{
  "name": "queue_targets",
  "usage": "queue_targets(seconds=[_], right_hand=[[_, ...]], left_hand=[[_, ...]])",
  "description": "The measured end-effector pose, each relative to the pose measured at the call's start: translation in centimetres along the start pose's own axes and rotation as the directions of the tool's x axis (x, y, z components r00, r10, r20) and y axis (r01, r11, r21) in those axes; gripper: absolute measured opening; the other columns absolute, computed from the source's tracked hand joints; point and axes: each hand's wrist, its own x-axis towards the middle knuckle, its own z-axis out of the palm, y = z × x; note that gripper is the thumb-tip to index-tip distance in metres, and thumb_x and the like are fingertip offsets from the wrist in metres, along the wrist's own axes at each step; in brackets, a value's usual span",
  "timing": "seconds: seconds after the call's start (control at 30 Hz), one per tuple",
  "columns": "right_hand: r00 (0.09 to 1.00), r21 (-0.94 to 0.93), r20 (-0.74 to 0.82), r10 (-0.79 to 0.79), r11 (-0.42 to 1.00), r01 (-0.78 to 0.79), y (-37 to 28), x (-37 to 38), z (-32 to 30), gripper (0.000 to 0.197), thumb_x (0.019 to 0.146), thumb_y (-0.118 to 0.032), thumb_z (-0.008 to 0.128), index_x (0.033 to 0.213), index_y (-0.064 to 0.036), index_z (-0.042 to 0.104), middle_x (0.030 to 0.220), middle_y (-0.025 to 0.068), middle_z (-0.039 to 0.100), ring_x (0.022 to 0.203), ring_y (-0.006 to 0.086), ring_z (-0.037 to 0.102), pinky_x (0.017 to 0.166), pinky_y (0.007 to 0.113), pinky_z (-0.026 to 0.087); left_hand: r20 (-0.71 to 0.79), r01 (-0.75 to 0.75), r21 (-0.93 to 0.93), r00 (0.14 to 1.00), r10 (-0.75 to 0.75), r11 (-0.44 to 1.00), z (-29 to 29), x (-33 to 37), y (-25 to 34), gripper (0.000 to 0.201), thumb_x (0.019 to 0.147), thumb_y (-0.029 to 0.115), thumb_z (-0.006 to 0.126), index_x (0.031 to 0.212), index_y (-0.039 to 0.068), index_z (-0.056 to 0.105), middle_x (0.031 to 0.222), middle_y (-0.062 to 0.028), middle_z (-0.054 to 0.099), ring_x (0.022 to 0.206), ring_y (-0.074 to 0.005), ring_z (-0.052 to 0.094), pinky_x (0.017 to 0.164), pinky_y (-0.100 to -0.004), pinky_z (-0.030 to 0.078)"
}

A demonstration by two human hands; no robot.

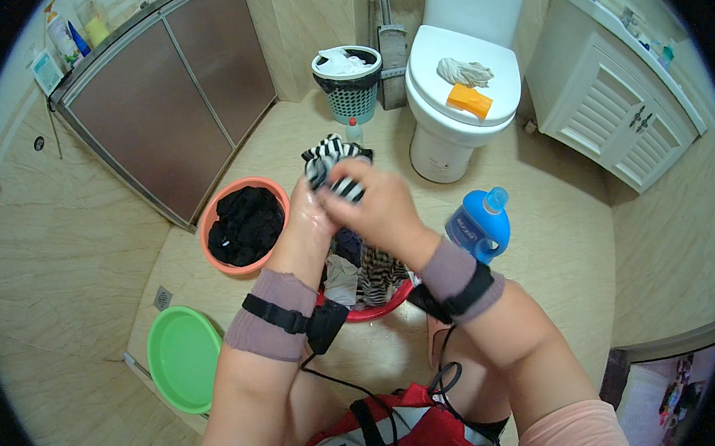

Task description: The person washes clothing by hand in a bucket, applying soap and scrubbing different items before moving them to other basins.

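A black-and-white striped cloth (pixel 332 152) is bunched up in front of me, held between both hands. My left hand (pixel 311 207) is closed around it from below, wet with a little foam near the wrist. My right hand (pixel 375 198), slightly blurred, presses against the left with its fingers curled on the same cloth. Beneath my wrists stands a red basin (pixel 378 311) of laundry, partly hidden by my arms. In it lie a grey-white garment (pixel 342 280) and a brown-and-black striped garment (pixel 378 275).
Left are an orange basin (pixel 207 243) of black clothes and a green basin (pixel 183 359). Right stands a blue detergent bottle (pixel 480 224). Ahead are a red-capped bottle (pixel 354 129), a waste basket (pixel 351 101) and a toilet (pixel 433 122) bearing a white cloth (pixel 465 72) and orange packet (pixel 470 101).
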Motion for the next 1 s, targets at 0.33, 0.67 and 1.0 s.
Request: queue_targets(seconds=[0.33,0.67,1.0], right_hand=[[0.935,0.344,0.194,0.297,0.872,-0.349,8.0,2.8,-1.2,0.049,0.088,-0.023,0.063,0.128,-0.0021,0.045,0.097,0.012,0.061,0.085,0.0134,0.057,0.074,0.026,0.047],[0.95,0.479,0.299,0.09,0.847,-0.231,5.5,1.4,0.7,0.086,0.075,-0.019,0.07,0.145,-0.0013,0.024,0.126,0.0205,0.053,0.115,0.0263,0.055,0.096,0.034,0.043],[0.974,0.112,0.216,-0.067,0.993,0.044,0.4,0.4,-1.2,0.034,0.07,-0.025,0.068,0.1,-0.0099,0.065,0.082,0.0197,0.066,0.076,0.0386,0.064,0.068,0.046,0.051]], left_hand=[[-0.136,-0.234,0.257,0.952,0.275,0.938,2.6,-0.5,0.2,0.035,0.084,-0.002,0.045,0.118,0.006,0.049,0.104,-0.0117,0.062,0.092,-0.0264,0.064,0.08,-0.0428,0.055],[-0.202,-0.33,0.235,0.904,0.377,0.915,2.8,0.1,-0.6,0.02,0.087,0.006,0.057,0.106,0.007,0.053,0.098,-0.0061,0.062,0.09,-0.0215,0.063,0.083,-0.0385,0.053],[-0.371,-0.102,-0.027,0.925,0.085,0.994,0.0,0.4,1.4,0.026,0.086,0.022,0.059,0.094,-0.002,0.054,0.092,-0.0177,0.062,0.094,-0.0348,0.064,0.083,-0.048,0.055]])
